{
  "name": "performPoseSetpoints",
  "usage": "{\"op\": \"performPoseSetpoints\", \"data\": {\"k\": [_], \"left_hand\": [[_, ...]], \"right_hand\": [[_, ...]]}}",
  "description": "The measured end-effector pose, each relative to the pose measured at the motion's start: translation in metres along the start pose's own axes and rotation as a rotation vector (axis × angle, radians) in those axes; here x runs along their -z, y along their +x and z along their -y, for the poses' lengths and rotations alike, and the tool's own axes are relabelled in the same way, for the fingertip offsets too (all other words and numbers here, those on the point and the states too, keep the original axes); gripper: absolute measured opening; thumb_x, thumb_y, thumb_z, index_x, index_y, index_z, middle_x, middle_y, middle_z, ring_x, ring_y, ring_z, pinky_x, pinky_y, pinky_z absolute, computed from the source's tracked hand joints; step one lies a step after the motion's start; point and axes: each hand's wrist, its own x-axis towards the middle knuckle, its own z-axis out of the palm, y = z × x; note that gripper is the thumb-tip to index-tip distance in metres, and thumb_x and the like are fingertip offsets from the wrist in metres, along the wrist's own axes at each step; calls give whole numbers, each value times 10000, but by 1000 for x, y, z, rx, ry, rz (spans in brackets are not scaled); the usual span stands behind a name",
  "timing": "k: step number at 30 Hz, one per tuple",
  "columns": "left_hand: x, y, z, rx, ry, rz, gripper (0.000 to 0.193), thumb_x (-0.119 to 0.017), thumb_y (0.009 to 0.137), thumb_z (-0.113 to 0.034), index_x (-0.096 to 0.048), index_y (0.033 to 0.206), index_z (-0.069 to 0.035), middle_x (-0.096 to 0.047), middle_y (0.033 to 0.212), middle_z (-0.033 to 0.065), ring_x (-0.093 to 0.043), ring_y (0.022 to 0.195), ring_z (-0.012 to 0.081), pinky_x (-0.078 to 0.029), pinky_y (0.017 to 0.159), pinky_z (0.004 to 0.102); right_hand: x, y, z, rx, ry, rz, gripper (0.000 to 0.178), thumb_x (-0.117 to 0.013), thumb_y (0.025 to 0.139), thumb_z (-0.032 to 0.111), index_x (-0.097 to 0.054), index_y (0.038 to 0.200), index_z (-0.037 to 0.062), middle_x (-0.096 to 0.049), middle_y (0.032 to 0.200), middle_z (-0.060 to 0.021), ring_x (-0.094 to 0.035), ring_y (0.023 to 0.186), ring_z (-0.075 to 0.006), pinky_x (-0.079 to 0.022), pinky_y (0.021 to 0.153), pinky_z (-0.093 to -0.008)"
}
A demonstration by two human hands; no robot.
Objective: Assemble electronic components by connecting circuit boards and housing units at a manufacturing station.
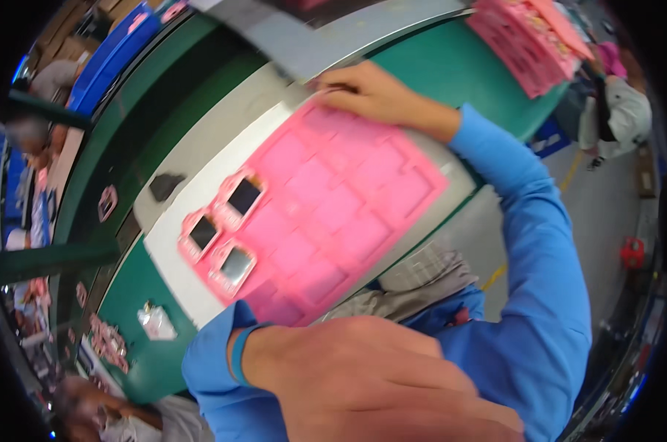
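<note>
A pink compartment tray (326,193) lies slanted across a white board (173,243). In its left-end pockets are three pink-framed pieces with small screens: one with a dark screen (243,197), another with a dark screen (202,233), and one with a paler grey screen (236,267). My right hand (374,92) is at the tray's far corner, its fingers curled and its thumb at the rim, closed on the tray. My left hand (377,379), with a blue wristband, is raised very close to the camera, nearer than the tray. Its fingers are blurred and partly cut off.
Stacked pink trays (528,48) stand at the far right of the green table (440,70). A small clear bag (156,322) and a pile of pink parts (109,342) lie at left. A dark green conveyor belt (131,158) runs beyond. Other people sit along the left.
</note>
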Motion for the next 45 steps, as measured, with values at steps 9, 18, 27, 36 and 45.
{"op": "performPoseSetpoints", "data": {"k": [9,18,27,36,45], "left_hand": [[34,37,32,-148,28,-132,715,-225,1187,-499,-543,1510,54,-743,1214,278,-693,767,221,-520,629,256],[33,38,39,-24,156,-245,683,-263,1192,-464,-641,1438,50,-764,1118,216,-669,744,170,-488,614,251],[45,41,42,48,321,-323,227,-686,1072,-160,-782,1153,29,-717,884,63,-589,726,99,-444,665,219],[46,37,67,-66,1387,207,176,-814,854,-89,-752,1018,-101,-700,988,52,-676,838,188,-544,698,332],[-18,1,67,-158,2140,205,172,-702,876,-139,-686,1035,-77,-580,926,62,-562,796,203,-473,603,310]], "right_hand": [[17,-8,18,-163,383,-59,306,-581,1123,200,-748,961,0,-652,748,-19,-528,643,-97,-483,650,-263],[9,-12,7,-77,425,-131,349,-580,1125,246,-770,962,4,-697,834,-30,-551,651,-106,-502,666,-261],[3,8,-9,45,338,-76,332,-640,1123,249,-807,998,-9,-720,791,-31,-559,610,-98,-464,574,-225],[3,-1,4,-189,439,-30,366,-647,1119,267,-801,955,-22,-711,759,-25,-550,604,-94,-450,562,-232],[5,4,2,-220,388,61,420,-651,1112,317,-808,926,-25,-728,763,-23,-578,631,-108,-473,603,-242]]}}
